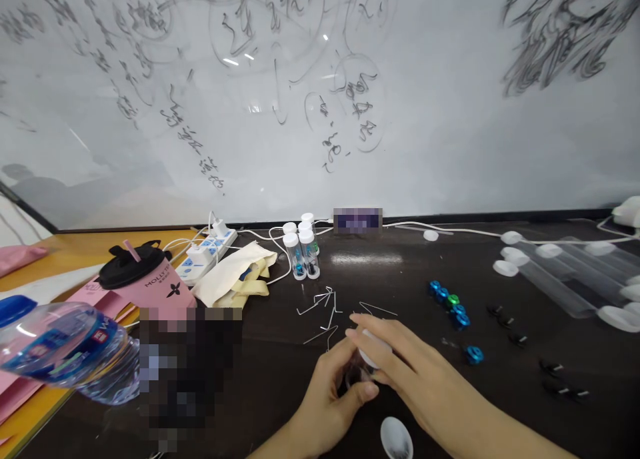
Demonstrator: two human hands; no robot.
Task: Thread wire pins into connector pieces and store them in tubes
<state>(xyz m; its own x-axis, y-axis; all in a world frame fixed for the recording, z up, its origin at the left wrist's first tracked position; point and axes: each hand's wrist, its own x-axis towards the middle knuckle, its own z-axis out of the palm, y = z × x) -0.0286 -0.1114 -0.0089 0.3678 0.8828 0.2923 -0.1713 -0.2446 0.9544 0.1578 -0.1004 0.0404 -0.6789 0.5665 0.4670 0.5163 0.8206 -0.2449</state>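
My left hand [333, 392] is closed round a clear tube [357, 373], much of it hidden by the fingers. Over its top sits a white cap [374, 349], with the fingers of my right hand [415, 365] bent across it. Just below my right hand, a white oval piece [397, 437] lies on the dark table [280, 385]. Several thin bent metal keys [327, 305] are scattered beyond my left hand. To the right lie blue metallic round parts [474, 355], a green one [453, 301] among them, and several small black parts [519, 339].
Capped clear tubes [299, 259] stand at the back near a power strip [207, 255]. Empty tubes [560, 285] with white caps lie at right. A pink cup [165, 289], a cloth pouch [235, 272] and a water bottle [65, 345] occupy the left. A whiteboard [430, 145] rises behind.
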